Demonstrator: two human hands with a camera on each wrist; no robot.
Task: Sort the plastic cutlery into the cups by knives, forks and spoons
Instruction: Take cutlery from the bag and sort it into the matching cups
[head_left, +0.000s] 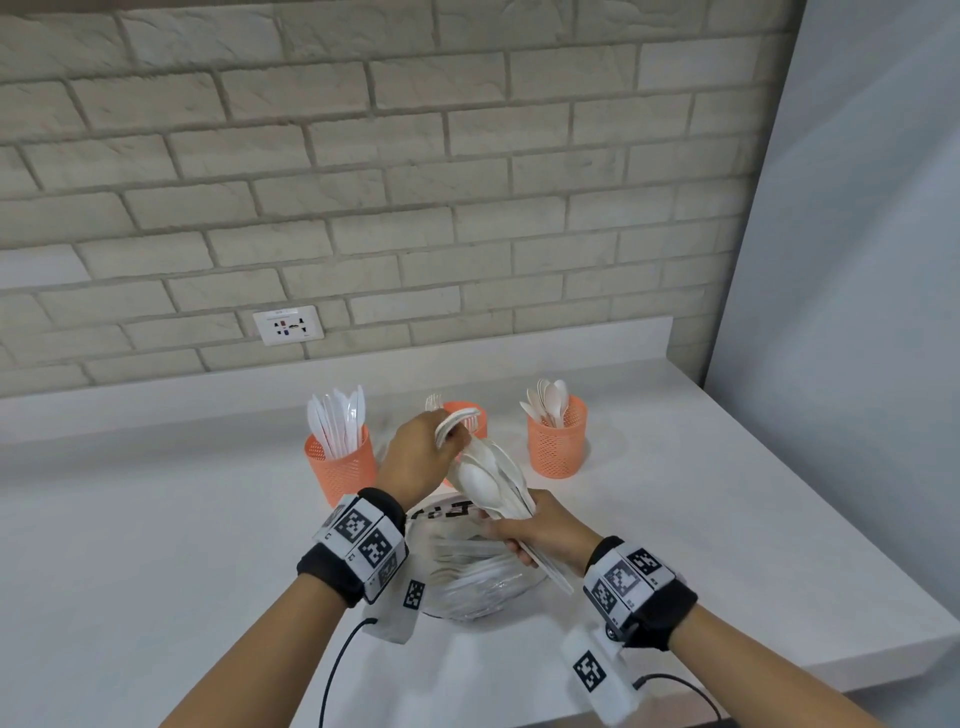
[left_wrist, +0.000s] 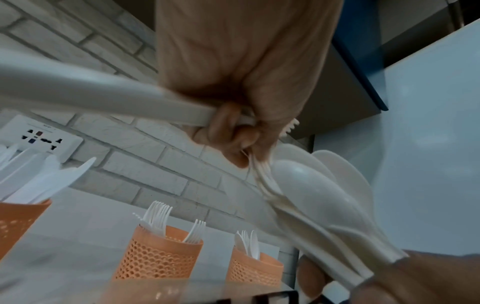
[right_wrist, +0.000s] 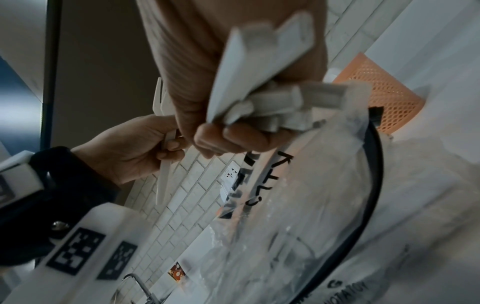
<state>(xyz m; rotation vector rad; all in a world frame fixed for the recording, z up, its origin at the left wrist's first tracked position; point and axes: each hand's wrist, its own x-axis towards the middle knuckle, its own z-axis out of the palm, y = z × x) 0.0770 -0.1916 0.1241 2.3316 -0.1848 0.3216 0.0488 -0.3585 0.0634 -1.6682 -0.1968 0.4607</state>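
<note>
Three orange mesh cups stand by the wall: the knife cup (head_left: 340, 465) on the left, the fork cup (head_left: 470, 415) half hidden behind my left hand, and the spoon cup (head_left: 557, 444) on the right. My right hand (head_left: 511, 540) grips a bundle of white cutlery (head_left: 488, 483) by the handles, spoon bowls pointing up and left. My left hand (head_left: 447, 441) holds a few forks (right_wrist: 163, 174) right at the bundle's top. In the left wrist view the spoons (left_wrist: 311, 195) fan out below the left hand (left_wrist: 233, 131).
A bowl lined with a clear plastic bag (head_left: 467, 597) sits under my hands, with more cutlery in it. The white counter (head_left: 156, 545) ends at a brick wall with a socket (head_left: 288, 325). A pale panel (head_left: 857, 312) closes the right side.
</note>
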